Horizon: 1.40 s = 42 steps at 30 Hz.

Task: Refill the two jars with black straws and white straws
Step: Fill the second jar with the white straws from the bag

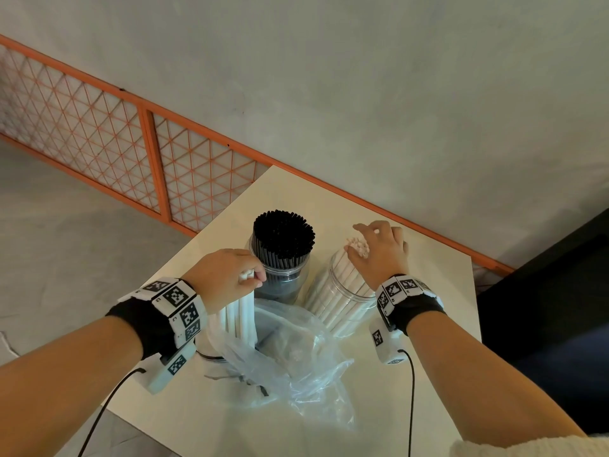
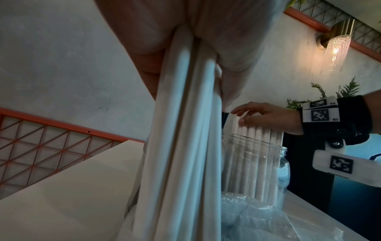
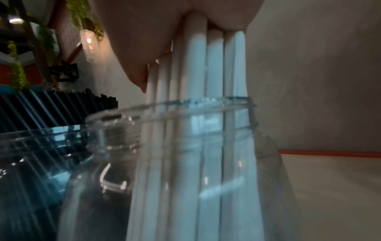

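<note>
Two clear jars stand side by side on a cream table (image 1: 428,285). The left jar (image 1: 280,286) is packed with black straws (image 1: 283,240). The right jar (image 1: 339,301) holds white straws (image 1: 357,247), which lean toward its right side. My right hand (image 1: 382,249) lies over their tops with fairly straight fingers and the thumb beside them; the palm presses on the straws (image 3: 195,65). My left hand (image 1: 227,275) grips the top of a bundle of white straws (image 1: 242,311), whose lower ends hang into a clear plastic bag (image 1: 296,357). The bundle (image 2: 185,146) fills the left wrist view.
The crumpled bag covers the table's near middle, in front of both jars. An orange lattice railing (image 1: 99,127) runs behind the table, along a grey wall. A dark seat (image 1: 543,291) stands to the right. The table's left edge is just beside my left wrist.
</note>
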Tool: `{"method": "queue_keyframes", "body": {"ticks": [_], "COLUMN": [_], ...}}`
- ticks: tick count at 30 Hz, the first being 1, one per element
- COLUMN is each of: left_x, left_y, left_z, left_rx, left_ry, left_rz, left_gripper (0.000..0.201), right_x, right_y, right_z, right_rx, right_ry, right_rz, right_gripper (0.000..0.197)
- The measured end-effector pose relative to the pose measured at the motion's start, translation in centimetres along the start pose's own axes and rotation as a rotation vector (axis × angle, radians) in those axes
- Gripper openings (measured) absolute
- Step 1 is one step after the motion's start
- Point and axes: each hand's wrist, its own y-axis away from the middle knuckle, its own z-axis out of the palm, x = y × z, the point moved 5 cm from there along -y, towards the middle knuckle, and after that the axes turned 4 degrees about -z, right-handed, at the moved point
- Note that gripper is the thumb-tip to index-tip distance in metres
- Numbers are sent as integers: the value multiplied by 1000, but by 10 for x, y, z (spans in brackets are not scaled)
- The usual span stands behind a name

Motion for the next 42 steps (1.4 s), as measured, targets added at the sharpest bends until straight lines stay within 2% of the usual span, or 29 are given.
{"method": "queue_keyframes", "body": {"ticks": [2, 5, 11, 14, 17, 19, 22, 25, 28, 29, 31, 33, 35, 37, 39, 40, 42], "left_x": [-1, 0, 1, 0, 1, 1, 2, 1, -1, 0, 1, 1, 2, 3, 3, 3, 4], "left_y": [0, 0, 1, 1, 0, 1, 1, 1, 0, 0, 1, 1, 1, 1, 1, 1, 4], "left_z": [0, 1, 0, 1, 1, 1, 1, 2, 2, 3, 2, 2, 1, 0, -1, -1, -3], "left_rx": [2, -5, -1, 1, 2, -1, -4, -8, -12, -9, 2, 15, 29, 38, 29, 25, 38], "left_ry": [0, 1, 7, -3, -4, -3, -1, -7, -5, -4, -1, 4, 9, 13, -6, -35, -159], "left_rz": [-2, -3, -11, -6, -6, -9, -10, -6, -11, -10, -10, -14, -5, 10, 17, 31, 86], "left_gripper": [5, 6, 6, 6, 6, 7, 7, 6, 6, 5, 5, 6, 7, 9, 14, 22, 41], "right_x": [-3, -4, 0, -1, -1, -1, -3, 0, 2, 0, -8, -23, -45, -76, -103, -112, -116], "right_y": [-2, -5, -8, -9, -8, -7, -4, -6, -7, -6, -2, 11, 33, 63, 94, 108, 129], "right_z": [2, 8, -1, 3, 8, 7, 8, 9, 13, 10, -4, -20, -25, -17, 5, 18, 43], "right_rx": [-86, -226, -22, -107, -191, -173, -144, -188, -297, -279, -144, 7, 80, -12, -215, -335, -556], "right_ry": [49, 34, -179, -67, 48, 78, 80, -11, 79, 117, 112, -67, -367, -674, -791, -750, -519], "right_rz": [-43, -34, 51, 31, -20, -67, -172, -152, -143, -160, -182, -168, -132, -120, -143, -160, -218], "right_gripper": [51, 42, 30, 30, 40, 45, 39, 37, 53, 59, 69, 67, 54, 44, 32, 29, 30]}}
